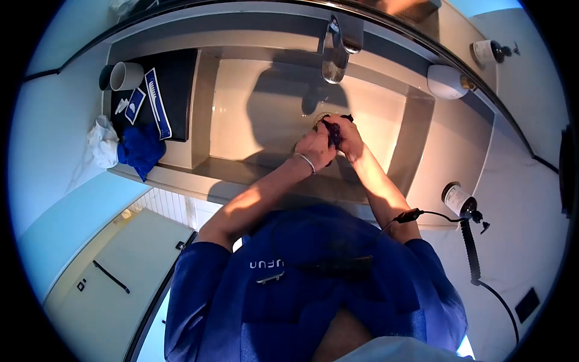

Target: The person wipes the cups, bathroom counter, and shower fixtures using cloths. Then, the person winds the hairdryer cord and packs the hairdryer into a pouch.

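My left hand (312, 145), with a thin bracelet at the wrist, is closed around one side of a dark purple, bunched-up cloth (333, 134). On the other side my right hand (349, 135) grips the same cloth. Both hands are close together over the front part of the pale sink basin (241, 123). The cloth's exact kind is hard to make out, as fingers cover much of it. Behind the hands, the chrome faucet (335, 57) reaches out over the basin.
At left, a black tray (179, 90) bears a white cup (126, 76) and blue-and-white packets (158, 105). A blue cloth (142, 149) and a white cloth (104, 143) lie on the counter. A dark pump bottle (459, 201) and a white rounded container (447, 82) stand at right.
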### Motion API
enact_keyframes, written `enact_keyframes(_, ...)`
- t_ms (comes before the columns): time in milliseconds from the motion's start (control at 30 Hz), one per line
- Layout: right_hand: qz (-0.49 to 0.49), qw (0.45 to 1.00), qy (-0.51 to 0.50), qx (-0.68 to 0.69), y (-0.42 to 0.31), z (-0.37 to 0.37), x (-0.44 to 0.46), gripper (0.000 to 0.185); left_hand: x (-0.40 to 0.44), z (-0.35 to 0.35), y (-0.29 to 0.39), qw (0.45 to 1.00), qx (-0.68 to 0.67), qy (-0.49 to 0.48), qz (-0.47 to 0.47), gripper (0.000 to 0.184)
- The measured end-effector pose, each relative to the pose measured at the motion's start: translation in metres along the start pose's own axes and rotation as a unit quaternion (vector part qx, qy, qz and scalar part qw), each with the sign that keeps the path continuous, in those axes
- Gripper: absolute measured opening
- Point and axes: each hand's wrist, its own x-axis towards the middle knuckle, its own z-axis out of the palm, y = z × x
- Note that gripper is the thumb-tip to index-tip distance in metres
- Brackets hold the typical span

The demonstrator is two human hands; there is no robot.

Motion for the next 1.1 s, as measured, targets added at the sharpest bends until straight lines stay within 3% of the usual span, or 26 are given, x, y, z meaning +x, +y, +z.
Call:
enact_keyframes(133, -0.041, 0.999, -0.027, -0.006, -0.012, 0.024, -0.025, 0.03, -0.009, -0.005, -0.003, 0.998, 0.054, 0.022, 0.023, 0.07)
enact_keyframes(200, 0.071, 0.99, 0.059, -0.105, -0.035, 0.044, -0.052, 0.034, -0.015, -0.006, -0.013, 0.981, 0.087, 0.105, 0.137, 0.07)
enact_keyframes(267, 0.067, 0.991, 0.056, -0.099, -0.038, 0.047, -0.062, 0.035, -0.026, -0.022, -0.013, 0.976, 0.078, 0.099, 0.18, 0.067)
enact_keyframes(333, -0.086, 0.978, 0.1, -0.164, -0.027, 0.045, -0.067, 0.034, -0.028, -0.02, -0.02, 0.968, 0.07, 0.093, 0.223, 0.063)
enact_keyframes(367, -0.152, 0.971, 0.088, -0.162, -0.023, 0.044, -0.07, 0.032, -0.023, -0.003, -0.033, 0.962, -0.175, 0.102, 0.182, 0.06)
enact_keyframes(400, -0.153, 0.971, 0.089, -0.161, -0.021, 0.047, -0.078, 0.032, -0.018, 0.01, -0.044, 0.897, -0.41, 0.105, 0.131, 0.057)
enact_keyframes(433, -0.21, 0.946, 0.091, -0.229, -0.02, 0.054, -0.091, 0.03, -0.02, 0.008, -0.051, 0.881, -0.454, 0.113, 0.072, 0.056)
enact_keyframes(467, -0.263, 0.913, 0.094, -0.297, -0.016, 0.06, -0.104, 0.029, -0.02, 0.009, -0.056, 0.88, -0.456, 0.111, 0.072, 0.056)
enact_keyframes(500, -0.317, 0.896, 0.085, -0.3, -0.008, 0.065, -0.114, 0.027, -0.023, 0.002, -0.053, 0.728, -0.684, -0.04, -0.028, 0.061)
enact_keyframes(533, -0.406, 0.85, 0.046, -0.333, 0.0, 0.062, -0.114, 0.026, -0.027, -0.008, -0.049, 0.496, -0.839, -0.185, -0.124, 0.067)
enact_keyframes(567, -0.408, 0.847, 0.035, -0.341, 0.005, 0.059, -0.117, 0.026, -0.039, -0.016, -0.045, 0.497, -0.82, -0.22, -0.177, 0.064)
enact_keyframes(633, -0.423, 0.828, 0.021, -0.368, 0.007, 0.061, -0.115, 0.027, -0.037, -0.006, -0.042, 0.483, -0.835, -0.205, -0.164, 0.065)
enact_keyframes(667, -0.311, 0.895, 0.06, -0.314, 0.003, 0.06, -0.119, 0.029, -0.033, 0.0, -0.043, 0.47, -0.847, -0.198, -0.15, 0.065)
enact_keyframes(733, -0.273, 0.937, 0.118, -0.183, 0.005, 0.045, -0.088, 0.038, -0.015, 0.017, -0.048, 0.468, -0.852, -0.192, -0.135, 0.055)
enact_keyframes(800, -0.236, 0.948, 0.121, -0.175, 0.009, 0.042, -0.07, 0.04, 0.003, 0.028, -0.021, 0.695, -0.69, 0.182, -0.082, 0.036)
enact_keyframes(833, -0.312, 0.892, 0.063, -0.322, 0.018, 0.018, -0.05, 0.038, 0.014, 0.029, -0.017, 0.726, -0.628, 0.274, -0.068, 0.037)
enact_keyframes(867, -0.34, 0.853, 0.03, -0.396, 0.028, 0.001, -0.034, 0.037, 0.017, 0.024, -0.016, 0.723, -0.63, 0.276, -0.071, 0.037)
enact_keyframes(900, -0.373, 0.806, 0.0, -0.46, 0.038, -0.016, -0.019, 0.036, 0.017, 0.015, -0.012, 0.819, -0.48, 0.316, 0.0, 0.037)
enact_keyframes(933, -0.226, 0.96, -0.101, -0.13, 0.038, -0.012, -0.014, 0.035, 0.017, 0.009, -0.008, 0.883, -0.312, 0.342, 0.071, 0.037)
enact_keyframes(1000, -0.104, 0.99, 0.033, 0.086, 0.037, 0.004, -0.014, 0.032, 0.012, 0.011, 0.002, 0.893, -0.22, 0.335, 0.204, 0.042)
enact_keyframes(1067, -0.091, 0.992, -0.077, 0.033, 0.026, 0.002, -0.027, 0.033, 0.001, 0.006, 0.003, 0.897, -0.166, 0.298, 0.282, 0.043)
enact_keyframes(1100, -0.078, 0.992, -0.098, -0.01, 0.027, -0.017, -0.019, 0.034, -0.004, 0.006, 0.004, 0.896, -0.17, 0.302, 0.277, 0.043)
